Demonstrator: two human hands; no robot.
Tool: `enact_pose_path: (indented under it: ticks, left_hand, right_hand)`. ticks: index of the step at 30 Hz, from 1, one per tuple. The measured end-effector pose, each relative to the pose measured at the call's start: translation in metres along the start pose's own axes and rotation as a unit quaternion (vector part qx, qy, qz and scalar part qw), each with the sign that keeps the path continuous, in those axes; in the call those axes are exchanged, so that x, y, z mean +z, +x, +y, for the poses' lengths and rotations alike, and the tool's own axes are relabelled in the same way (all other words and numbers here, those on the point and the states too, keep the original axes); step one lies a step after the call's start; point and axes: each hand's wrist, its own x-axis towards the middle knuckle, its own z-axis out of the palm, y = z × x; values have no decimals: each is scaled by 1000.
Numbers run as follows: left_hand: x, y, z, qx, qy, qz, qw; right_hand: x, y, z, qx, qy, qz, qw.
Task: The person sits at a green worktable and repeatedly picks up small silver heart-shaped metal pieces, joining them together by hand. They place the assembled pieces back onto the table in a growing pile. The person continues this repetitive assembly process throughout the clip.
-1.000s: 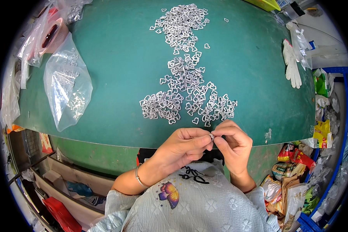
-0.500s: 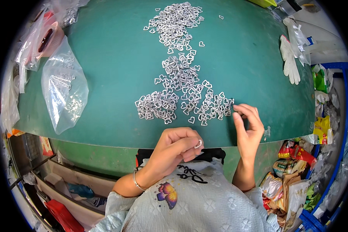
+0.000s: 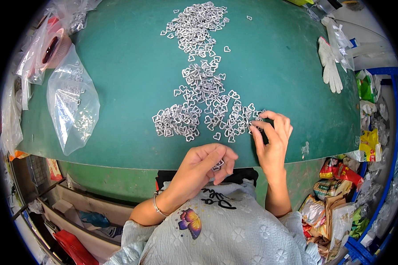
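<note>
Pinched between the thumb and fingertips of the right hand (image 3: 273, 140) is one small silver heart-shaped clip, taken at the right edge of the pile of heart clips (image 3: 203, 115) that lies on the green table (image 3: 128, 88). The left hand (image 3: 208, 165) is curled shut over the table's near edge, with a few clips (image 3: 217, 165) showing under its fingers; how many it holds I cannot tell.

By the look of it, the step in hand is picking clips one at a time from the near heap and gathering them in the closed hand. The next move seems to call for a fine pinch that lifts a single piece without dragging its tangled neighbours, and for the two hands to meet close to the table edge.

Counting: two bare hands, one bracelet (image 3: 156, 204) on the left wrist. The clips are far too many to count, likely some hundreds, spread in one long trail from the far side to the near. One clear plastic bag (image 3: 73, 104) with clips inside lies well to the left, other bags beyond it. One white glove (image 3: 329, 66) lies far right.
</note>
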Motion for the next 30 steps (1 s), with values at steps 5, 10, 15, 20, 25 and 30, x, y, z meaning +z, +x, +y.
enact_pose_path:
  ticks: [5,10,15,20,25,30]
  left_hand:
    - [-1,2,-3,-4,3,24,1000]
    - [0,5,-5,107,167,18,980]
    - [3,1,-3,157,234,29,959]
    - [5,-2,1,178,270,49,945]
    - [3,-1,2,173,249,40,952]
    - [3,0,0,142,165,48,975]
  right_hand:
    - [-6,-1,-1,24,87,24,996]
    - [-17,-18,-21,259,587,-64,764]
    - [-15,-23,-36,317,716,-151,603]
    - [-17,-24,-38,300,685,-169,642]
    - [-13,-25,-39,276,710,-150,630]
    - [-18,-24,-43,268,653,-154,691]
